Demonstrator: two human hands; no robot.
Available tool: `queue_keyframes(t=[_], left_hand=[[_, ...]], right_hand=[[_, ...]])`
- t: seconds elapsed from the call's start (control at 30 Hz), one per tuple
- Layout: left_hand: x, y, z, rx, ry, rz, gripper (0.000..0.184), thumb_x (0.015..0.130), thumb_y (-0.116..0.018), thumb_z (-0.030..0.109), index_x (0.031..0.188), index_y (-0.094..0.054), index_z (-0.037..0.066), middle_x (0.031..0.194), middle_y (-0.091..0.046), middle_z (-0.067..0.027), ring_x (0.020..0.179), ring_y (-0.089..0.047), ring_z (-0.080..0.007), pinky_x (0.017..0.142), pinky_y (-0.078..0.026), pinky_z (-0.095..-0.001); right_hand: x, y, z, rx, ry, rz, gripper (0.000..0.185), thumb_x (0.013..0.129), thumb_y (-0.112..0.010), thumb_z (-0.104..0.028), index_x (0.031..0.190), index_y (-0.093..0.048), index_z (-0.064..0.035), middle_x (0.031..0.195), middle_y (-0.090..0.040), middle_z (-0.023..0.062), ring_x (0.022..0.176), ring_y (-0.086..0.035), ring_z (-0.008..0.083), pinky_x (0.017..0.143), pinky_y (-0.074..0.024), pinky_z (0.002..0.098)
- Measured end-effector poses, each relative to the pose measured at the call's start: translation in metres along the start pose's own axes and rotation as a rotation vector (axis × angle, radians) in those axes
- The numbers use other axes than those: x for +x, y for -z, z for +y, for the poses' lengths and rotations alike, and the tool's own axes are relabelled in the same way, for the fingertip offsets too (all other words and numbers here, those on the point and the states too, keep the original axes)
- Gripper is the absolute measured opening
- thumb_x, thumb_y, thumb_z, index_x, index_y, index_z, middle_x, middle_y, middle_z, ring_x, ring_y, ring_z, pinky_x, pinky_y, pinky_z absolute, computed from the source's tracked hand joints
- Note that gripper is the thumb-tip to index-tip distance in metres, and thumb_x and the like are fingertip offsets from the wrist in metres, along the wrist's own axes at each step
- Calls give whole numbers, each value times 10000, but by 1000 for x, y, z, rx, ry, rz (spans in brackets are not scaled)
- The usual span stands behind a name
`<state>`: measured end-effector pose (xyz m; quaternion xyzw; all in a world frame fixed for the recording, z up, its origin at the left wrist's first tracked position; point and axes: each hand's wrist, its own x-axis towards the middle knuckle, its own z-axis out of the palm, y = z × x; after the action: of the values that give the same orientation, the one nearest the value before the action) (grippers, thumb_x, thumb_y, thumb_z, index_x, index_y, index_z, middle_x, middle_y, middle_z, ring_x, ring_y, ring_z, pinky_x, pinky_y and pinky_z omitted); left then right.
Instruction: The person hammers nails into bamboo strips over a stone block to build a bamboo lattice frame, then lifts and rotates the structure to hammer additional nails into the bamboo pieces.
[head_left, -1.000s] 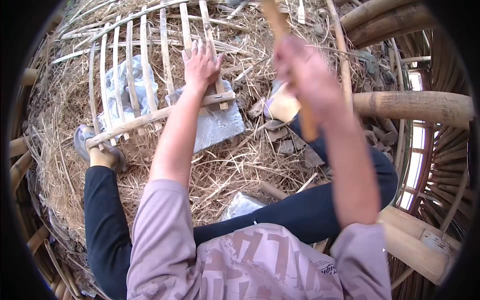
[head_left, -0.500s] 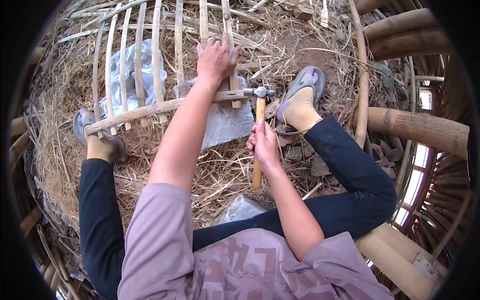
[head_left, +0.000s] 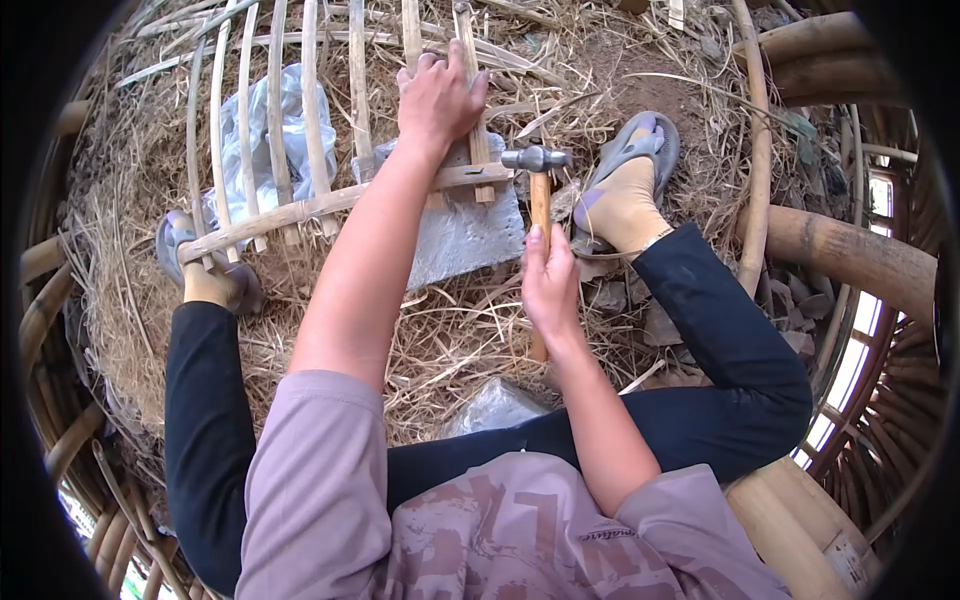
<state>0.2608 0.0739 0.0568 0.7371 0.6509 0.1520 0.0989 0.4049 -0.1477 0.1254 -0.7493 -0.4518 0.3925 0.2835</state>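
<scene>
My right hand (head_left: pixel 551 285) is closed around the wooden handle of a ball-peen hammer (head_left: pixel 538 159). The hammer's metal head is just off the right end of a bamboo crosspiece (head_left: pixel 330 203). With the index finger stretched along it, my left hand (head_left: pixel 440 105) grips the rightmost bamboo slat (head_left: pixel 480 150), thumb on its right side. Several parallel slats form a rack with the crosspiece, which runs across their near ends. Beneath the right end of the rack lies a flat grey block (head_left: pixel 462 245). My left forearm hides part of the crosspiece and block.
Dry straw (head_left: pixel 440 350) covers the ground. A crumpled plastic bag (head_left: pixel 298 130) lies under the slats, and a plastic-wrapped lump (head_left: pixel 495 408) sits near my lap. My sandalled feet flank the rack. Thick bamboo poles (head_left: pixel 850 247) stand at the right.
The hammer and my right hand have shifted slightly right and up, and the hammer head now sits just clear of the crosspiece's end. My left hand keeps its place on the slat.
</scene>
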Motion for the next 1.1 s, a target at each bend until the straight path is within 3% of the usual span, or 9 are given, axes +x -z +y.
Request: queue_keyframes(t=[0.1, 0.13, 0.33, 0.43, 0.57, 0.77, 0.9, 1.0, 1.1], left_hand=[[1, -4, -3, -10, 1, 27, 713, 999, -490, 515, 1474, -474, -17, 1195, -706, -225, 1311, -559, -349, 1107, -389, -590], [1, -4, -3, -16, 4, 28, 705, 996, -495, 514, 1457, -494, -19, 1186, -708, -223, 1300, -566, -346, 1098, -395, -585], [0, -2, -4, -55, 4, 16, 628, 987, -509, 520, 1300, -613, -15, 1140, -714, -221, 1233, -600, -329, 1057, -426, -552], [1, -1, -7, -70, -16, 51, 563, 995, -513, 516, 1134, -651, -12, 1088, -722, -225, 1214, -609, -344, 1008, -458, -562], [0, 6, -7, -129, -12, 6, 536, 997, -518, 508, 1016, -662, -7, 1045, -726, -225, 1193, -616, -347, 955, -497, -542], [1, -3, -9, -109, -40, 65, 527, 1001, -511, 504, 1040, -651, -3, 1005, -724, -205, 1146, -629, -341, 890, -523, -525], [-1, -3, -7, -87, -24, 56, 509, 989, -517, 507, 1058, -681, 30, 1025, -732, -169, 1136, -630, -293, 885, -483, -519], [-1, -3, -6, -74, -23, 27, 505, 991, -510, 508, 1062, -678, 37, 1029, -731, -160, 1134, -627, -283, 881, -484, -514], [-1, 0, -6, -70, -25, 44, 502, 992, -514, 509, 1042, -669, 34, 1027, -727, -168, 1127, -631, -301, 882, -493, -518]], right_hand=[[0, 18, -28, -264, 269, 41, 249, 1063, -522, -246, 969, -555, -18, 638, -594, 184, 608, -629, 413, 566, -474, 496], [-1, 23, -38, -353, 271, 31, 194, 1033, -562, -219, 998, -568, -28, 722, -642, 194, 660, -644, 443, 587, -487, 518], [-11, 41, -54, -733, 552, -33, 175, 999, -619, -224, 1047, -574, -62, 877, -661, 153, 719, -689, 381, 597, -528, 498], [-17, 40, -52, -894, 430, -139, 182, 983, -639, -214, 1053, -568, -62, 856, -638, 127, 732, -688, 340, 586, -544, 462], [-11, 39, -55, -882, 704, -109, 205, 963, -638, -191, 1102, -578, -53, 823, -607, 99, 688, -695, 297, 547, -553, 427], [14, 42, -56, -1202, 653, -156, 218, 971, -599, -163, 1156, -575, -50, 822, -602, 90, 658, -691, 252, 515, -561, 394], [14, 48, -67, -1131, 769, -201, 197, 954, -581, -107, 1146, -567, -61, 800, -608, 87, 657, -700, 249, 502, -566, 388], [16, 46, -67, -1287, 618, -188, 149, 959, -589, -120, 1097, -557, -73, 771, -592, 75, 630, -693, 239, 485, -557, 387], [14, 47, -79, -1144, 770, -162, 118, 960, -593, -124, 1057, -541, -82, 746, -579, 66, 598, -684, 236, 469, -548, 386]])
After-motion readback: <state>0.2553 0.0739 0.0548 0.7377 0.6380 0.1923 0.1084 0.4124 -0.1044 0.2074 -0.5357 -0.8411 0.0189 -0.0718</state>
